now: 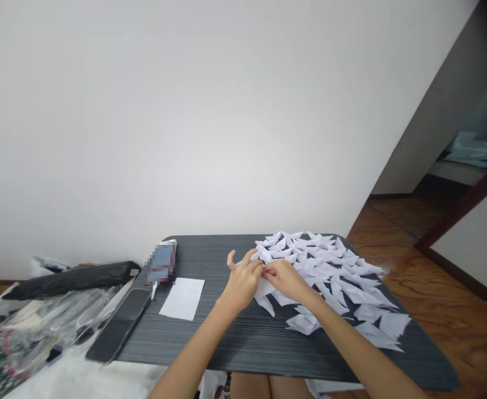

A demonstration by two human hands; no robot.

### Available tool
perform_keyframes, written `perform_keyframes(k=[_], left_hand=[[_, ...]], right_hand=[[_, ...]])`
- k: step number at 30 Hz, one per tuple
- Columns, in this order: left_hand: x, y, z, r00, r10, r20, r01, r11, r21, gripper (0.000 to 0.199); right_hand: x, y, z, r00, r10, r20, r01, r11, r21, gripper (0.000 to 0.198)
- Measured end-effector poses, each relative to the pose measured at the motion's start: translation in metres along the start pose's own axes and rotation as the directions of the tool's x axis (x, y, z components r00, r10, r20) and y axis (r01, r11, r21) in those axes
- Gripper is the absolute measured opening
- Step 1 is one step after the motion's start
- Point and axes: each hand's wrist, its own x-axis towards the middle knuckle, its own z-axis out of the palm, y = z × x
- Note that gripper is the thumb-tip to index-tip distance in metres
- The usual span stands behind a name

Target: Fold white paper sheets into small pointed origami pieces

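While both hands meet just right of the centre of the frame, a paper piece (265,286) sits between them, partly hidden. The right hand (283,277) pinches it, fingers drawn together; the left hand (243,280) has bent fingers closed on it too, one digit raised clear. Folded papers (320,263) crowd the right side of the dark worktop (235,346), and a flat sheet (182,299) lies left of centre. Farther left lie a phone (121,325) and a pixelated item (160,263). In the lower left, clear plastic bags (66,310) hold contents too blurred to tell, beside a long black bundle (77,280).
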Motion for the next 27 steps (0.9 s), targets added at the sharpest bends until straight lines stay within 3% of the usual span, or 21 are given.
perform_keyframes(k=[3, 5, 8, 11, 13, 14, 16, 20, 23, 26, 27], left_hand=[[0.001, -0.010, 0.000, 0.994, 0.048, 0.094, -0.057, 0.994, 0.095, 0.014], [0.000, -0.026, -0.005, 0.994, 0.019, 0.104, -0.030, 0.994, 0.104, 0.014], [-0.006, -0.056, -0.020, 0.981, -0.180, 0.072, 0.173, 0.980, 0.103, 0.017], [-0.009, -0.076, -0.031, 0.928, -0.371, 0.019, 0.370, 0.928, 0.042, 0.019], [-0.006, -0.073, -0.031, 0.892, -0.452, -0.020, 0.451, 0.892, -0.028, 0.016], [-0.002, -0.067, -0.029, 0.884, -0.466, -0.033, 0.464, 0.884, -0.059, 0.016], [0.007, -0.048, -0.021, 0.887, -0.461, -0.040, 0.454, 0.883, -0.119, 0.017], [0.018, -0.023, -0.003, 0.898, -0.439, -0.018, 0.428, 0.883, -0.192, 0.016], [0.014, -0.036, -0.001, 0.887, -0.462, -0.007, 0.453, 0.874, -0.173, 0.017], [0.010, -0.057, -0.008, 0.819, -0.573, -0.017, 0.564, 0.811, -0.156, 0.024], [0.011, -0.061, -0.011, 0.825, -0.565, 0.018, 0.558, 0.809, -0.186, 0.024]], right_hand=[[-0.003, -0.001, 0.001, 0.999, 0.006, 0.032, -0.007, 1.000, 0.031, 0.028], [-0.007, 0.003, -0.004, 0.998, 0.039, 0.043, -0.041, 0.998, 0.038, 0.029], [-0.014, 0.014, -0.020, 0.994, 0.099, 0.047, -0.100, 0.995, 0.018, 0.033], [-0.013, 0.025, -0.033, 0.995, 0.101, -0.005, -0.100, 0.993, 0.055, 0.030], [-0.007, 0.027, -0.033, 0.992, 0.108, -0.059, -0.096, 0.980, 0.173, 0.022], [-0.003, 0.027, -0.031, 0.990, 0.117, -0.079, -0.094, 0.963, 0.251, 0.030], [0.008, 0.024, -0.022, 0.992, 0.109, -0.061, -0.076, 0.917, 0.391, 0.039], [0.024, 0.025, -0.009, 0.988, 0.112, -0.102, -0.049, 0.874, 0.483, 0.028], [0.026, 0.037, -0.017, 0.978, 0.143, -0.154, -0.062, 0.896, 0.440, 0.028], [0.025, 0.049, -0.033, 0.971, 0.184, -0.153, -0.115, 0.921, 0.373, 0.029], [0.025, 0.052, -0.037, 0.975, 0.180, -0.127, -0.124, 0.925, 0.360, 0.029]])
